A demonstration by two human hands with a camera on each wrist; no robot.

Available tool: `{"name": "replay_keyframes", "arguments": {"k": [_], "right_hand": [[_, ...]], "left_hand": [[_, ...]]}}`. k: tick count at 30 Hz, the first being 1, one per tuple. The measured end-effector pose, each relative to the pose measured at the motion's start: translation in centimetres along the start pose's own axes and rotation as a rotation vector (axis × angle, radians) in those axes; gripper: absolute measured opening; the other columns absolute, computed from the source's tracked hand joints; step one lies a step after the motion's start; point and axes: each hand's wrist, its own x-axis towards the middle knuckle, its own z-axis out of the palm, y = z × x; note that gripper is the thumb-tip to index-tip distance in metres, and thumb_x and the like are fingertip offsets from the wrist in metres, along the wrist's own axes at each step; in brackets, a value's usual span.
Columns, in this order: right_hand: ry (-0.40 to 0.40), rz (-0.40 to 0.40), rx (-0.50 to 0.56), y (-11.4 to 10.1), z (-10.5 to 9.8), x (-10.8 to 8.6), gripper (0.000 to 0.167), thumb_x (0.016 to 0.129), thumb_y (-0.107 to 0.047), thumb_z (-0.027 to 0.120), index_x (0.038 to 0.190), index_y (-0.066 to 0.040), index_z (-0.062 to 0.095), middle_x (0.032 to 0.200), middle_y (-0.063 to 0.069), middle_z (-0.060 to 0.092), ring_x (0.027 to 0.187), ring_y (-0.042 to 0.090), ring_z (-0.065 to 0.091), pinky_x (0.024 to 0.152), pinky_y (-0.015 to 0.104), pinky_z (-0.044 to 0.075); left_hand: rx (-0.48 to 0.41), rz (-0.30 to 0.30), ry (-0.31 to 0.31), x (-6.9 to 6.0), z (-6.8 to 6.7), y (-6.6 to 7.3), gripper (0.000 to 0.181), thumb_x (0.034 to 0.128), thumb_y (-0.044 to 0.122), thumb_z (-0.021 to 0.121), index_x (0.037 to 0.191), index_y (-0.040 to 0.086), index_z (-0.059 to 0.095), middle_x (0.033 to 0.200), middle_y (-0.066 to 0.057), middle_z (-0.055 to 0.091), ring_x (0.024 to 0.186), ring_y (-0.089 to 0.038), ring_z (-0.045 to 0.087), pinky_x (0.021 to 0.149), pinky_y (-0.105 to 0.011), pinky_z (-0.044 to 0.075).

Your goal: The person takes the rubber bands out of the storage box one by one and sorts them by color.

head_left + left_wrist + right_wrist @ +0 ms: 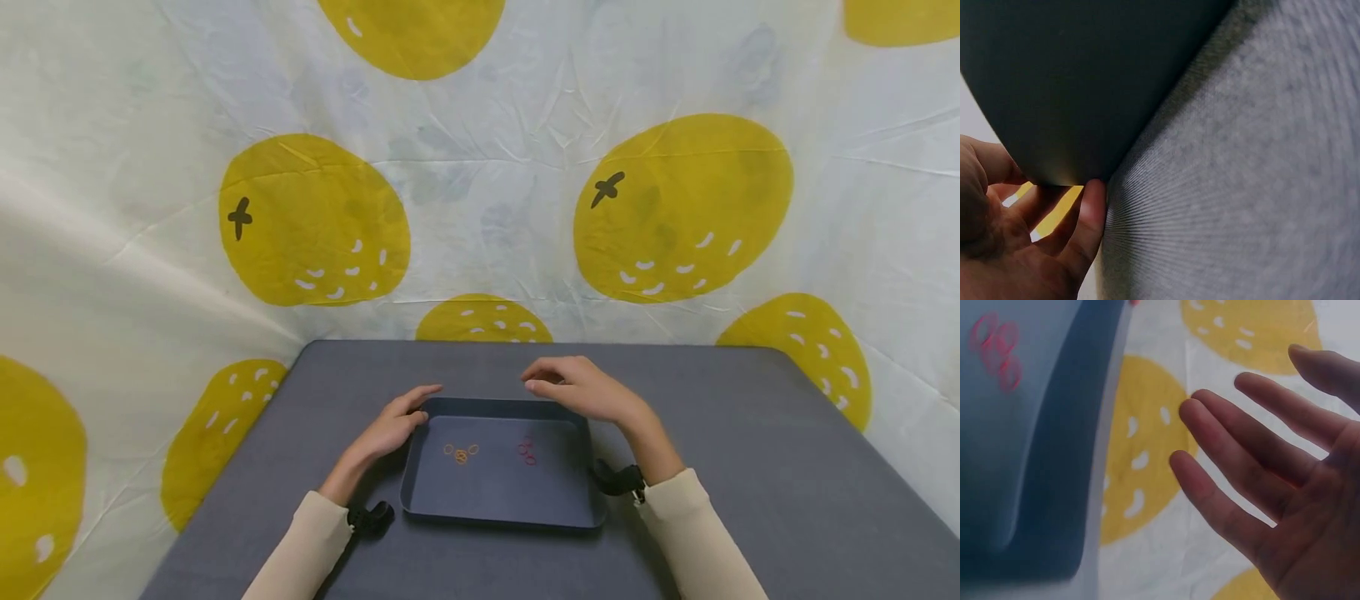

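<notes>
looks well advanced, perhaps finished: can see orange loops (pixel 461 456) grouped left of the middle on the floor of the dark tray (pixel 502 517), and red loops (pixel 527 453) grouped apart, toward its right edge, with no mixing of colours in either cluster. can find no stray loop between or outside the groups, so would judge no sorting left, though cannot be sure. find the left hand (pixel 393 427) at the tray's far left corner, clamped on it, thumb at the rim and fingers bent round the outside. find the right hand (pixel 581 390) above the far edge near the far right corner, fingers apart, gripping nothing. from the head view, get both clusters at once, but little of the left hand's grip. from the left wrist view, get that grip instead, with fingertips against the outer wall, close to the table (pixel 1241 156), and no loops in sight. from the right wrist view, get the bare palm and spread fingers, plus the red loops, crowded together; cannot tell whether touching or overlapping. see no orange loops there.
</notes>
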Motion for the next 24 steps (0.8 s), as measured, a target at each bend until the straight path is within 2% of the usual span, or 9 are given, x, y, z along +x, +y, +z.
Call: {"name": "replay_keyframes", "arguments": {"k": [6,10,13,15,17,18,21,22,24], "right_hand": [[-0.053,-0.043,0.037,-1.4,1.2,1.9,0.034,0.107,-0.036,0.058,0.132,-0.017,0.068,0.123,0.002,0.073,0.108,0.017,0.071,0.095,0.041,0.059],[-0.064,-0.063,0.047,-2.1,2.0,2.8,0.034,0.106,-0.037,0.058,0.131,-0.018,0.069,0.125,0.002,0.073,0.11,0.017,0.071,0.097,0.042,0.058],[-0.043,-0.072,0.045,-2.2,2.5,3.3,0.032,0.106,-0.037,0.058,0.13,-0.018,0.07,0.124,0.003,0.073,0.112,0.017,0.07,0.099,0.044,0.057],[-0.029,-0.077,0.042,-2.2,2.8,3.6,0.031,0.106,-0.036,0.059,0.129,-0.018,0.07,0.124,0.002,0.073,0.113,0.018,0.07,0.1,0.045,0.057],[-0.024,-0.084,0.039,-2.2,3.1,4.0,0.031,0.106,-0.036,0.059,0.129,-0.018,0.07,0.123,0.001,0.073,0.113,0.018,0.069,0.101,0.045,0.057],[-0.026,-0.085,0.038,-2.2,3.2,4.1,0.031,0.106,-0.036,0.059,0.129,-0.018,0.07,0.123,0.0,0.073,0.113,0.017,0.069,0.1,0.044,0.057],[-0.037,-0.088,0.041,-2.1,3.6,4.6,0.031,0.106,-0.036,0.059,0.129,-0.018,0.07,0.122,0.0,0.073,0.113,0.018,0.07,0.1,0.043,0.057],[-0.04,-0.083,0.042,-2.1,3.8,4.8,0.03,0.106,-0.035,0.06,0.128,-0.018,0.071,0.122,0.0,0.073,0.113,0.018,0.07,0.099,0.043,0.057],[-0.041,-0.07,0.042,-2.0,4.0,4.9,0.028,0.105,-0.034,0.061,0.127,-0.019,0.071,0.121,0.0,0.074,0.112,0.018,0.07,0.098,0.042,0.058]], "left_hand": [[0.013,0.023,0.025,0.0,0.5,-0.4,0.049,0.1064,0.009,0.05,0.155,0.015,0.049,0.162,-0.016,0.043,0.148,-0.043,0.042,0.109,-0.06,0.047],[0.019,0.017,0.038,-0.2,0.6,-0.6,0.047,0.1068,0.011,0.051,0.154,0.016,0.052,0.157,-0.018,0.049,0.132,-0.038,0.058,0.091,-0.045,0.054],[0.014,0.018,0.028,-0.1,0.5,-0.7,0.047,0.1074,0.012,0.051,0.154,0.018,0.052,0.139,-0.019,0.063,0.098,-0.027,0.065,0.076,-0.034,0.049],[0.013,0.023,0.02,-0.1,0.4,-0.8,0.046,0.1077,0.012,0.051,0.154,0.018,0.052,0.128,-0.016,0.066,0.079,-0.02,0.061,0.07,-0.03,0.047],[0.005,0.029,0.013,0.0,0.2,-0.9,0.045,0.1082,0.012,0.05,0.153,0.017,0.052,0.113,-0.019,0.066,0.063,-0.022,0.051,0.064,-0.031,0.045],[0.007,0.031,0.012,0.0,0.2,-1.0,0.045,0.1086,0.012,0.049,0.153,0.017,0.053,0.112,-0.019,0.066,0.06,-0.024,0.048,0.062,-0.033,0.045],[0.035,0.043,0.018,0.1,0.0,-1.1,0.043,0.1094,0.016,0.049,0.152,0.018,0.054,0.131,-0.015,0.066,0.086,-0.034,0.067,0.079,-0.045,0.056],[0.042,0.046,0.016,0.1,0.0,-1.1,0.043,0.1097,0.018,0.05,0.153,0.02,0.054,0.138,-0.014,0.064,0.103,-0.036,0.068,0.089,-0.05,0.056],[0.068,0.051,0.009,0.1,-0.1,-1.0,0.043,0.1101,0.022,0.05,0.153,0.022,0.053,0.152,-0.008,0.057,0.133,-0.036,0.058,0.108,-0.056,0.049]]}}
